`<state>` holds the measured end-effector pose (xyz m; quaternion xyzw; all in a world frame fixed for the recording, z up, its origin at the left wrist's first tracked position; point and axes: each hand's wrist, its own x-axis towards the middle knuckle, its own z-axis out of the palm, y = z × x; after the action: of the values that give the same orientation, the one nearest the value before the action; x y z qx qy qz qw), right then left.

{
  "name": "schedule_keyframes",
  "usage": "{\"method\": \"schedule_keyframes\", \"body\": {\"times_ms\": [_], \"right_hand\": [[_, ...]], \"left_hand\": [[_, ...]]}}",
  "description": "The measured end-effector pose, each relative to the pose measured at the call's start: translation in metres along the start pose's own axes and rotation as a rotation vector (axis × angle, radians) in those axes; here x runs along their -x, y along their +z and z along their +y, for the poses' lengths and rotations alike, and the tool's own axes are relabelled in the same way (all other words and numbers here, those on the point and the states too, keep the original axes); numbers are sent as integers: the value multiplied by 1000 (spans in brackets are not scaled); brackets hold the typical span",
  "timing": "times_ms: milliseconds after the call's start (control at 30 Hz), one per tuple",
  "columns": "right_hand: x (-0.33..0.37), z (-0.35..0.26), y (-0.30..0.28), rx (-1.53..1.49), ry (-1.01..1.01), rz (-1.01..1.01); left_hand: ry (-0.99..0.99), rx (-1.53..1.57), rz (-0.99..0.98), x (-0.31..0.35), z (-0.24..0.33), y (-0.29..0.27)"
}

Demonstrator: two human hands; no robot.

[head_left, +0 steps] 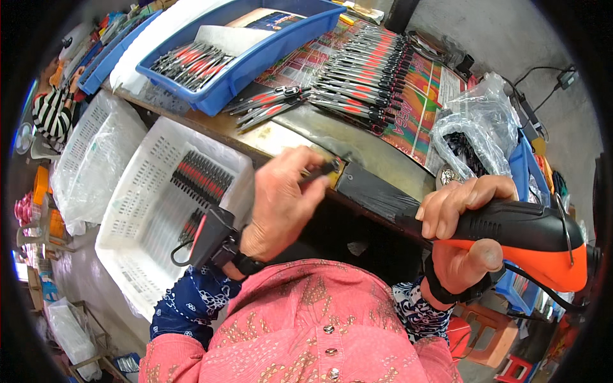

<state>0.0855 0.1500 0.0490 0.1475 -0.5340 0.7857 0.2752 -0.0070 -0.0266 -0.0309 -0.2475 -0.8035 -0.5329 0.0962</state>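
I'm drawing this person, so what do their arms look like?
Pink sleeves, then a navy left cuff with white flowers and a navy, white-patterned right cuff. Both wrists have black straps; the left also has a black box with a red edge and looped cable. No gloves.

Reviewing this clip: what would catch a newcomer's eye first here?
Probably the orange-and-black power tool in the right hand, at the picture's right. Next, the rows of red-and-black pens fanned across the table's upper middle. Then the white basket at left, with more pens inside.
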Motion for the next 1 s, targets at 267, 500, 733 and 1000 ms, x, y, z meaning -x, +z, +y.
{"method": "schedule_keyframes", "body": {"times_ms": [267,500,733,1000], "right_hand": [[2,-4,-11,290,17,9],[0,-4,-17,220,41,66],[-4,-4,-22,193,56,88],[-3,1,-26,-121,25,162]], "left_hand": [[176,-525,132,-51,-27,-15],[302,-694,132,-68,-43,-12],[337,-774,115,-81,-35,-5],[548,-534,-44,-99,-8,42]]}}
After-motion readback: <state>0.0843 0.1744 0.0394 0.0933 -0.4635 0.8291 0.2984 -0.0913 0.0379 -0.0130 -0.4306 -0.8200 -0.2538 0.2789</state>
